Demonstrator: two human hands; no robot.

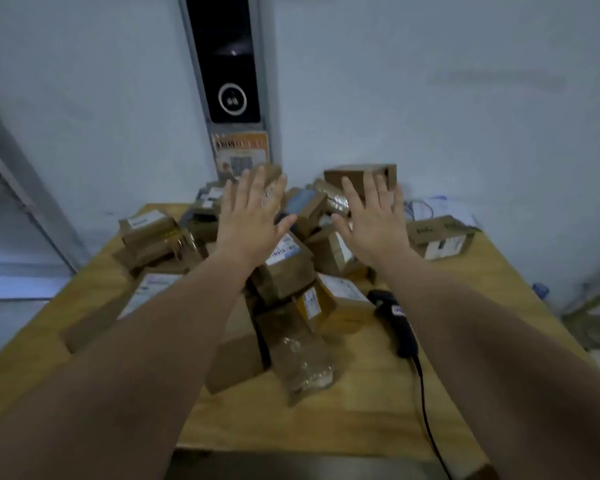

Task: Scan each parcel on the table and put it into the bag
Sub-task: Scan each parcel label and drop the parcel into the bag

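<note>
Fingers [257,183]: straight and spread on both hands, released, grasping nothing.
Left hand [253,220]: palm down, raised over the middle-left of the heap; whether it touches a box cannot be told.
Right hand [374,226]: palm down, likewise spread, over the heap's right side, in front of a brown box at the back [361,174].
Parcels [284,271]: many small cardboard boxes, most with white labels, piled loosely in the middle of the table [361,417]; one clear-wrapped parcel [305,365] lies nearest the person.
Barcode scanner [395,320]: black, lying on the table just right of the heap, unheld, its cable [425,403] running toward the near edge.
Bag: not seen in this view.
Step in hand: judged to be the very start, with no parcel picked out yet.
Next move calls for: one hand to close on a single box with its label turned up, the other to take the scanner.
</note>
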